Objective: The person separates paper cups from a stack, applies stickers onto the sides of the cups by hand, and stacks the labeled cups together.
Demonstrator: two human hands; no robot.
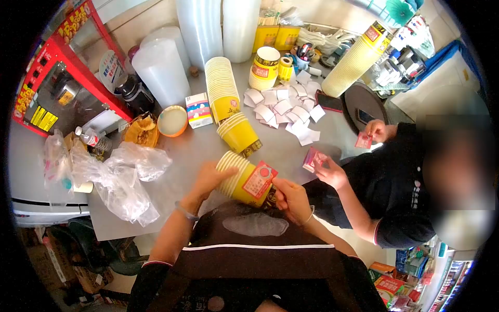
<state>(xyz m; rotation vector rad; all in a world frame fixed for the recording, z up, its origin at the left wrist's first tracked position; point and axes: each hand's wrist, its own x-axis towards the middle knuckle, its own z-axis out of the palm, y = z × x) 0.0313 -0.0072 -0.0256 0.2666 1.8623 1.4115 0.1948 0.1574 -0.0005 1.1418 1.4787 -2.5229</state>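
My left hand (210, 179) is wrapped round the rim end of a short stack of yellow paper cups (236, 179), which lies tilted in front of my apron. A red and white label (260, 180) lies against the outermost cup. My right hand (292, 200) is closed at the label's right edge and the cup's base, its fingertips partly hidden. Just beyond my hands, more nested yellow cups (238, 132) lie on the grey table (179, 161), in line with a long cup stack (222, 86).
At the right, a co-worker's hands (332, 174) hold red labels (314, 159). White paper pieces (283, 106) are scattered behind them, near a phone (329, 101). Plastic bags (122, 179), an orange bowl (172, 121) and a small box (199, 110) stand left. A tall cup stack (353, 62) leans back right.
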